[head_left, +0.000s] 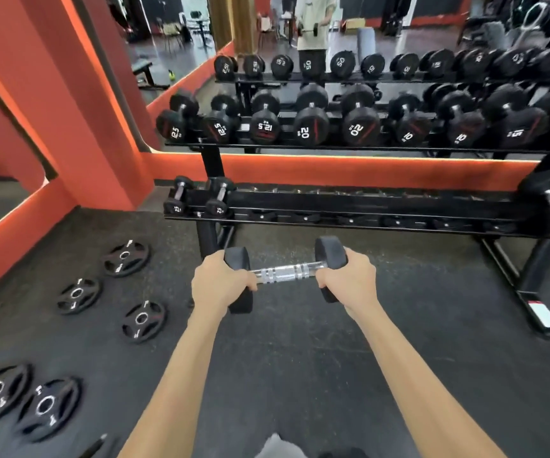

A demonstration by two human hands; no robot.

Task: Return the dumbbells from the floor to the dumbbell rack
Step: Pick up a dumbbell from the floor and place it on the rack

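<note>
In the head view, both hands hold one dumbbell (285, 274) crosswise above the dark floor (333, 358), near the front of the dumbbell rack (349, 206). The left hand (217, 285) has its grip wrapped around the left head of the dumbbell, fingers curled onto the end of the chrome handle. The right hand (349, 276) has its grip closed over the right head in the same way. The knurled middle of the handle shows bare between the two hands.

The rack's lower shelf carries two small dumbbells (197, 198) at its far left and a larger one at the right edge, with open cradles between. The upper shelf (333, 145) is filled with black dumbbells. Five weight plates (126, 259) lie flat on the floor to the left.
</note>
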